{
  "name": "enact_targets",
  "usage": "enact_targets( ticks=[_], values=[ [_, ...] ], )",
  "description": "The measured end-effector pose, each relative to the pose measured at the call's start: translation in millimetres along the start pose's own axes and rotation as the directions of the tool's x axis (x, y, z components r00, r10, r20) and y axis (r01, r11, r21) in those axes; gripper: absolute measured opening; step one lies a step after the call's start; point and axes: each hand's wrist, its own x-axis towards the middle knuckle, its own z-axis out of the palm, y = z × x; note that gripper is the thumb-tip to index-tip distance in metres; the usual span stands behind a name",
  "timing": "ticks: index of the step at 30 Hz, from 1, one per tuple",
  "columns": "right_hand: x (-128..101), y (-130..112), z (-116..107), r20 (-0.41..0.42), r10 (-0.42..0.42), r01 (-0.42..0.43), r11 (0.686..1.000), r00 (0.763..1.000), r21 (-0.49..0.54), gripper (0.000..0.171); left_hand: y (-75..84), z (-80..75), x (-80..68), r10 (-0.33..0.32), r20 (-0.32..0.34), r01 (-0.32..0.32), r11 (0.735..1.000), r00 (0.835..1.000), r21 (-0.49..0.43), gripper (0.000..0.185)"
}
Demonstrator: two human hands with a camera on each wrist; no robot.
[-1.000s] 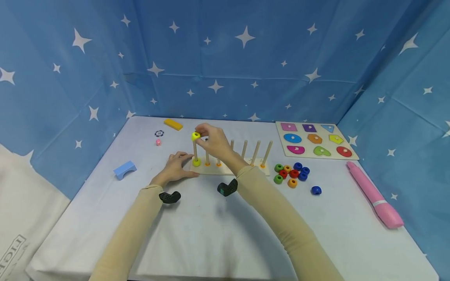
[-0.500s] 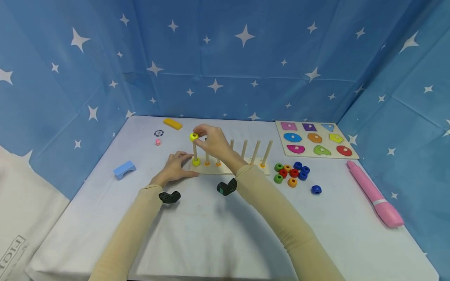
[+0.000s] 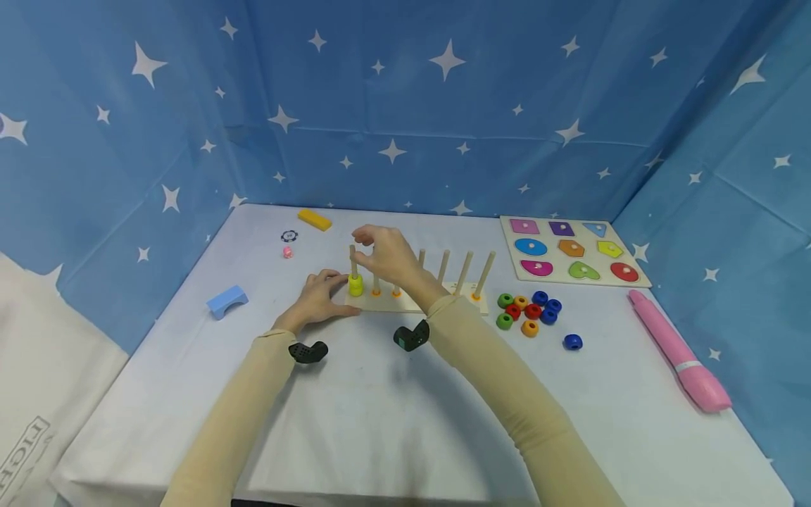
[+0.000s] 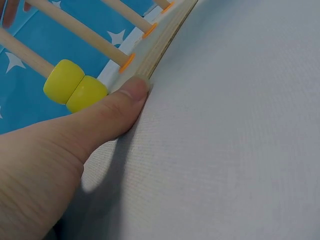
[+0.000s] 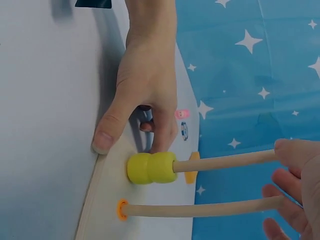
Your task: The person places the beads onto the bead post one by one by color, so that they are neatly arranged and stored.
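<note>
Two yellow beads (image 3: 356, 284) sit stacked, touching, at the bottom of the leftmost peg of a wooden peg board (image 3: 383, 303). My left hand (image 3: 317, 299) grips the board's left end, its thumb (image 4: 117, 111) along the front edge in the left wrist view and the fingers behind. Beside the top of that same peg (image 5: 225, 162) is my right hand (image 3: 391, 259), which holds no bead; its thumb and fingers are spread apart around the peg's upper end. Behind the right hand and forearm, part of the board and its middle pegs are hidden.
Several loose green, red, orange and blue beads (image 3: 533, 310) lie right of the board, one blue bead (image 3: 573, 342) apart. Further right are a shape puzzle (image 3: 551, 271) and a folded pink umbrella (image 3: 678, 352). Leftward lie a blue arch block (image 3: 227, 301) and yellow block (image 3: 315, 220).
The upper yellow bead has dropped from the peg's top onto the lower one, out of my right hand's fingers. My left hand stays on the board's end.
</note>
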Motion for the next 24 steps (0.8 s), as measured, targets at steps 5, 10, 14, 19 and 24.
enact_targets(
  ticks=[5,10,14,19,24],
  values=[
    [-4.5,5.0,-7.6,-0.080,-0.023,0.028,0.997,0.997,0.066,0.031,-0.9,1.3,1.8,0.016,-0.002,-0.016,1.000,1.000,0.005,0.094],
    [-13.2,18.6,-25.6,-0.175,0.031,0.011,0.972,0.984,0.233,0.027,-4.2,2.4,2.2,0.026,-0.001,-0.026,1.000,1.000,0.015,0.094],
    [-25.0,33.6,-43.8,-0.251,0.073,0.016,0.942,0.965,0.336,0.024,-4.5,2.1,-0.1,0.026,0.005,-0.027,0.999,1.000,0.017,0.095],
    [-42.5,53.9,-67.4,-0.342,0.089,0.049,0.926,0.936,0.374,0.022,-2.7,0.9,-2.0,0.029,0.000,-0.029,0.999,1.000,0.015,0.094],
    [-66.1,79.1,-82.8,-0.405,0.130,0.029,0.931,0.905,0.364,0.021,0.7,-0.1,-0.9,0.033,0.002,-0.033,0.999,0.999,0.020,0.093]
  ],
)
